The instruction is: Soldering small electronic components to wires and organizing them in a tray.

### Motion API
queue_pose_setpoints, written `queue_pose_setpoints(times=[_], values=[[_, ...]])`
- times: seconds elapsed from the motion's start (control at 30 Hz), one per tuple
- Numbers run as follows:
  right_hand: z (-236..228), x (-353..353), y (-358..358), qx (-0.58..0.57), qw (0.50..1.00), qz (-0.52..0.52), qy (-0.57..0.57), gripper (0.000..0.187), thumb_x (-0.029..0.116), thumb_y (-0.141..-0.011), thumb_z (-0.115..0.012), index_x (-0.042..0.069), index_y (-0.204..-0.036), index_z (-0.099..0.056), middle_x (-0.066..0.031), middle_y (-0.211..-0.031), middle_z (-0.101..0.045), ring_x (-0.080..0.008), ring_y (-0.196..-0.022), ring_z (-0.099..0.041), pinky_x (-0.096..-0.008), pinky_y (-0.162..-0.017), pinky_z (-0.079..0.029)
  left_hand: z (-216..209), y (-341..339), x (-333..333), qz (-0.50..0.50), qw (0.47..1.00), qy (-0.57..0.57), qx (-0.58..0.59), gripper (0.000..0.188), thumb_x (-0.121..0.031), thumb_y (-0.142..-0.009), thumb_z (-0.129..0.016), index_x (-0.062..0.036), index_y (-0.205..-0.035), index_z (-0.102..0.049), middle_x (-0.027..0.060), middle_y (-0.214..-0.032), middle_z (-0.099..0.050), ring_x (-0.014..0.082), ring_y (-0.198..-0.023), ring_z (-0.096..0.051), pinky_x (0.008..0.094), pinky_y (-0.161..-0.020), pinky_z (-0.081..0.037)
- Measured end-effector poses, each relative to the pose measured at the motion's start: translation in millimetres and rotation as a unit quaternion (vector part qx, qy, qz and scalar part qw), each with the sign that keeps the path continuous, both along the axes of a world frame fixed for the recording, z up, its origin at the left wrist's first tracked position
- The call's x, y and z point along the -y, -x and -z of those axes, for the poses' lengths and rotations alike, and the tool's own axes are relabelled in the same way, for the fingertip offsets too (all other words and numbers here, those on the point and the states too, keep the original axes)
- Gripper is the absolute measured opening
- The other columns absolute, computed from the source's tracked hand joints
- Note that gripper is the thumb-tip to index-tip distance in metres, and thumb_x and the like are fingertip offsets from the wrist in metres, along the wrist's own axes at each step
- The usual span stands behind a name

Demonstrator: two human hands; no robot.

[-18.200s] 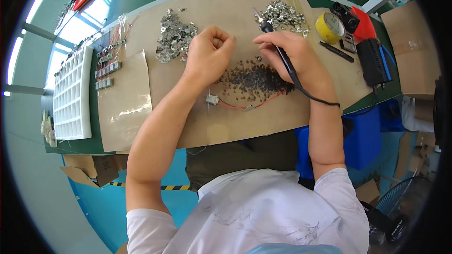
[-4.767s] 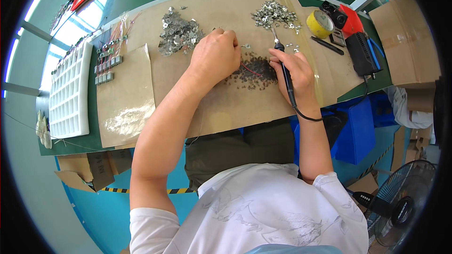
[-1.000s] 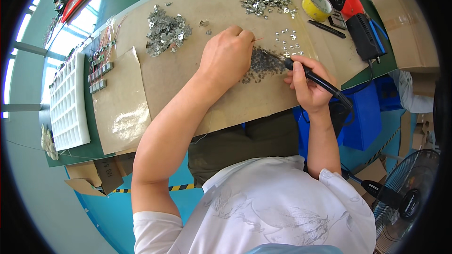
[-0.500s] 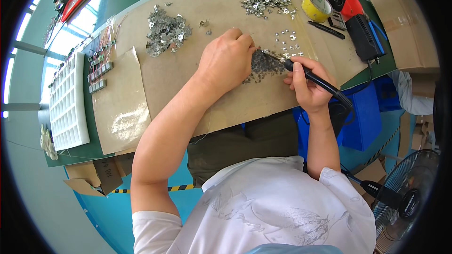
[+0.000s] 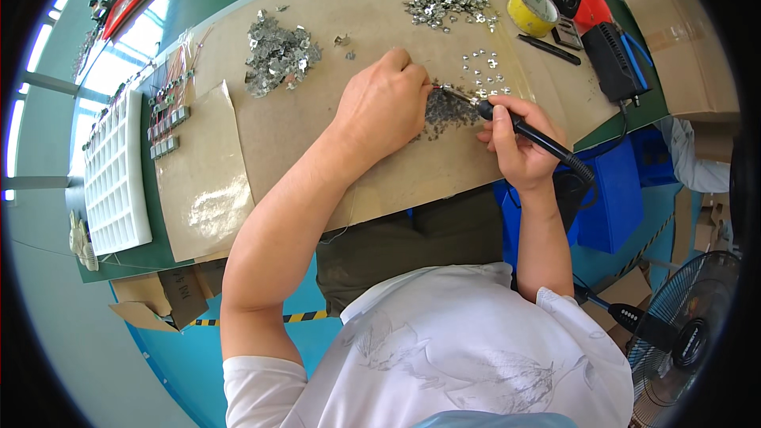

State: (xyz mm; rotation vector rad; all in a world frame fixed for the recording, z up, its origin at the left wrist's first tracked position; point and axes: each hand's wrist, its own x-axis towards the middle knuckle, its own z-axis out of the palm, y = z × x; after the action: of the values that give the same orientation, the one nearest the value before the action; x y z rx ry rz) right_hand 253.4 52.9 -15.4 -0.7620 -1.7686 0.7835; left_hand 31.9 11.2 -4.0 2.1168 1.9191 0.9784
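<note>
My right hand point(image 5: 523, 143) grips a black soldering iron point(image 5: 527, 128), its thin metal tip pointing left. The tip reaches to the fingertips of my left hand point(image 5: 386, 103), which are pinched together; what they hold is hidden behind them. Below the tip, a heap of small dark parts point(image 5: 448, 111) lies on the brown cardboard sheet point(image 5: 380, 198). Just beyond the iron, small shiny metal pieces point(image 5: 485, 71) are scattered. Farther off sit a pile of silver metal parts point(image 5: 448, 1) and, to the left, a pile of grey metal clips point(image 5: 277, 51).
Yellow tape point(image 5: 533, 12), a black pen-like tool point(image 5: 548, 49) and a black box point(image 5: 614, 63) occupy the far right. At the left stand a white compartment tray point(image 5: 115, 178) and wired small parts point(image 5: 168, 119). A fan point(image 5: 686, 341) stands at lower right.
My left hand has shifted very slightly to the right. The iron's tip shows a little more clearly beside its fingertips; my right hand has hardly moved.
</note>
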Motion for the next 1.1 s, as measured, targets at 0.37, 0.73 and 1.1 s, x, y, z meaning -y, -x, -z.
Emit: queue_pose_setpoints(times=[0.37, 0.73, 1.1], values=[[1.9, 1.7, -0.9, 0.011, 1.000, 0.006, 0.013, 0.010, 0.001, -0.091, -0.073, -0.001, -0.101, -0.075, -0.0051, -0.074, -0.070, -0.0091, -0.061, -0.068, -0.0217, -0.056, -0.050, 3.3, 0.1, 1.8, 0.003, 1.000, -0.003, -0.015, 0.012, -0.016, -0.092, -0.071, -0.0050, -0.092, -0.076, 0.0119, -0.097, -0.066, 0.0350, -0.087, -0.068, 0.0438, -0.079, -0.057], [-1.5, 1.1, -0.1, 0.011, 1.000, 0.004, 0.003, 0.010, 0.002, -0.092, -0.073, -0.002, -0.101, -0.075, -0.0056, -0.074, -0.071, -0.0095, -0.061, -0.068, -0.0222, -0.056, -0.050, 0.6, -0.1, 0.7, 0.005, 1.000, -0.004, -0.023, 0.012, -0.016, -0.093, -0.070, -0.0056, -0.093, -0.076, 0.0112, -0.098, -0.066, 0.0346, -0.087, -0.068, 0.0437, -0.079, -0.057], [0.8, -1.6, -1.6, 0.011, 1.000, -0.006, -0.006, 0.009, 0.002, -0.093, -0.073, -0.002, -0.101, -0.075, -0.0055, -0.074, -0.071, -0.0092, -0.060, -0.067, -0.0223, -0.056, -0.050, -0.5, -1.2, -0.3, 0.000, 0.999, 0.000, -0.038, 0.012, -0.017, -0.093, -0.070, -0.0065, -0.092, -0.076, 0.0118, -0.097, -0.066, 0.0350, -0.086, -0.068, 0.0440, -0.078, -0.057]])
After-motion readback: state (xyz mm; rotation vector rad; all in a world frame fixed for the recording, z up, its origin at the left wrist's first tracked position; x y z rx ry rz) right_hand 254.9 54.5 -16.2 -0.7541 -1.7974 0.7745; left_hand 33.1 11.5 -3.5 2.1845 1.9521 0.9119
